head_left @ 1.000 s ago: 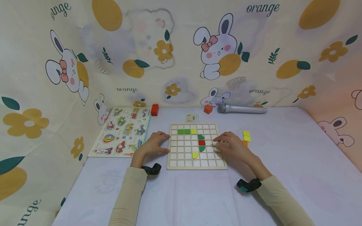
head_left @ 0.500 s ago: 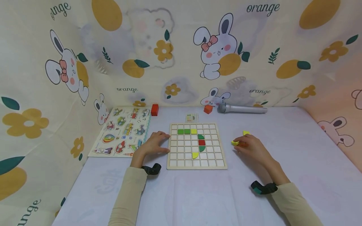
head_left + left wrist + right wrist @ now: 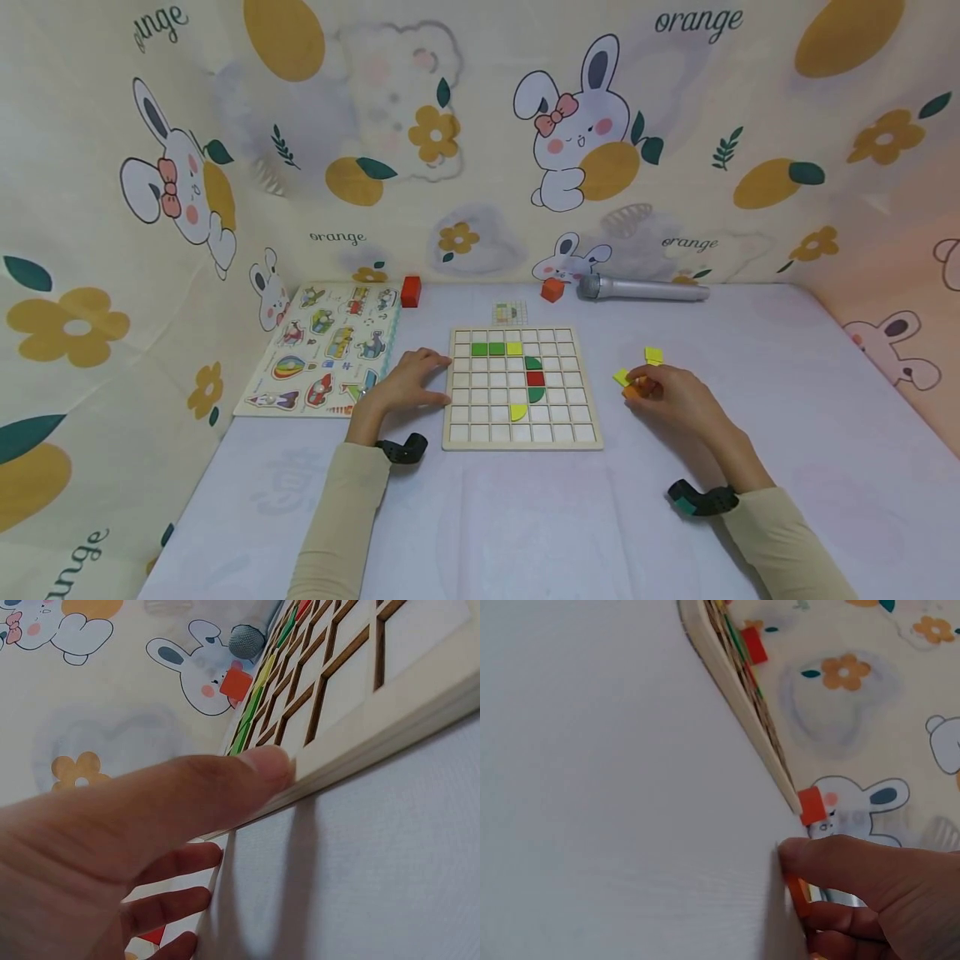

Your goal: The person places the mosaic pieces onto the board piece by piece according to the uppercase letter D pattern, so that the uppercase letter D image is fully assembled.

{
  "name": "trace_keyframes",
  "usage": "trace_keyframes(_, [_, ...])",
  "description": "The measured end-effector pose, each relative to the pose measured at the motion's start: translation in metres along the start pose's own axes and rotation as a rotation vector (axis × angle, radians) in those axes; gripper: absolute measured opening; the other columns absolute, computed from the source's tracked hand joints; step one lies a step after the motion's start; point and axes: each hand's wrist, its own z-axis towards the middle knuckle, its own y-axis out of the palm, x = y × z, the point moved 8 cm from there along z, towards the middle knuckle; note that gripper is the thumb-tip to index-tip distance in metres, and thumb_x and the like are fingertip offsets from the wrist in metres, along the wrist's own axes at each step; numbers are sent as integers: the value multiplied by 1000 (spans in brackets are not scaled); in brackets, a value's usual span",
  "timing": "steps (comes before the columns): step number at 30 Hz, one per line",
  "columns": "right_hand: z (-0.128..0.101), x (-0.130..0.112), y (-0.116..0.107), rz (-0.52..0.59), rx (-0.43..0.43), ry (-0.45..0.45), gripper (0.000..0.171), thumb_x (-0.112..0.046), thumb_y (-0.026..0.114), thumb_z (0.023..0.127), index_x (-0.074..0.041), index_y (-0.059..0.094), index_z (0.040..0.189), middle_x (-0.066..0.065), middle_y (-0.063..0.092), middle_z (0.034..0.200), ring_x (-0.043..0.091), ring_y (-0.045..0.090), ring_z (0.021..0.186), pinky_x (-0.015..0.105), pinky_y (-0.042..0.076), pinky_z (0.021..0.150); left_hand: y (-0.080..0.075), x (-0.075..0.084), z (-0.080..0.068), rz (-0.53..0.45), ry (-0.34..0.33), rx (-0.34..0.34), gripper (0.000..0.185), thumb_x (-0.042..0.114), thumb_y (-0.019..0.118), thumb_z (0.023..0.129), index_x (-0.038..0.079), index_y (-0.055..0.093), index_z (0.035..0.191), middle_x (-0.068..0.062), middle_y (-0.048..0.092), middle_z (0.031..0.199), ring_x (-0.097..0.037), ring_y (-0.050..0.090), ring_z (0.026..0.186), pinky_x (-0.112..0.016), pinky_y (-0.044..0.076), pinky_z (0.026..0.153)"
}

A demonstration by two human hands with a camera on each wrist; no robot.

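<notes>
A wooden grid board [image 3: 525, 433] lies in the middle of the table, holding green, yellow and red tiles. My left hand [image 3: 431, 379] rests at its left edge; in the left wrist view the hand [image 3: 232, 806] has its thumb pressed against the board's rim [image 3: 375, 712] and its fingers straight. To the right of the board, my right hand [image 3: 643, 386] pinches an orange piece [image 3: 630, 391] on the table. In the right wrist view the hand [image 3: 802, 879] holds the orange piece [image 3: 798, 895] between thumb and fingers. Two yellow tiles [image 3: 654, 356] lie just beyond it.
A picture puzzle board [image 3: 330, 346] lies at the left. At the back stand a red block [image 3: 410, 292], an orange block [image 3: 552, 289], a silver microphone [image 3: 641, 289] and a small pattern card [image 3: 509, 313]. Printed fabric walls enclose the table.
My right hand left the board's right side and went right to the loose tiles, where it now pinches the orange piece. One yellow tile shifted left. The left hand stayed put.
</notes>
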Motion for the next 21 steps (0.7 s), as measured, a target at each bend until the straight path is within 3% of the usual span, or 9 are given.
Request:
trace_keyframes(11, [5,-27,-1,111,5,-131,28,-14,77,75,-5,70,100,1,65,91,15,56,80,30,51,71,-1,2,-1,2,-10,-2,65,33,74,78,11,49,135,-13,42,138,-31,34,128,-48,32,106])
trace_keyframes(21, [23,-110,37,159,-115,-323,27,-20,75,78,-12,71,103,-4,62,94,12,53,84,24,50,69,0,0,-1,1,-17,-8,66,33,74,78,12,49,135,-12,41,140,-30,33,130,-48,31,107])
